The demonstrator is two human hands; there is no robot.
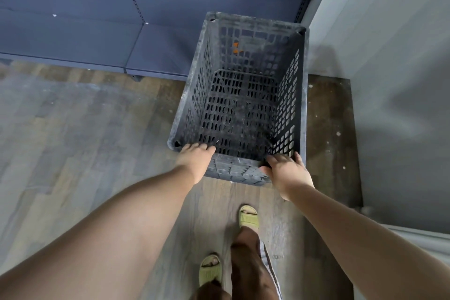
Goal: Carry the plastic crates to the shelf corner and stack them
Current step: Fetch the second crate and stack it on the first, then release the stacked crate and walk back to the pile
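A dark grey perforated plastic crate point(241, 95) stands upright and empty in the corner between the blue shelf and the grey wall. It looks tall, and I cannot tell whether it rests on another crate. My left hand point(196, 158) grips its near rim at the left corner, fingers hooked over the edge. My right hand point(287, 173) holds the near rim at the right corner, fingers curled over the top.
The blue metal shelf unit point(85, 39) runs along the far side, its base shelf low over the wooden floor point(73, 129). A grey wall point(389, 80) closes the right side. My feet in yellow-green slippers point(248, 217) stand just behind the crate.
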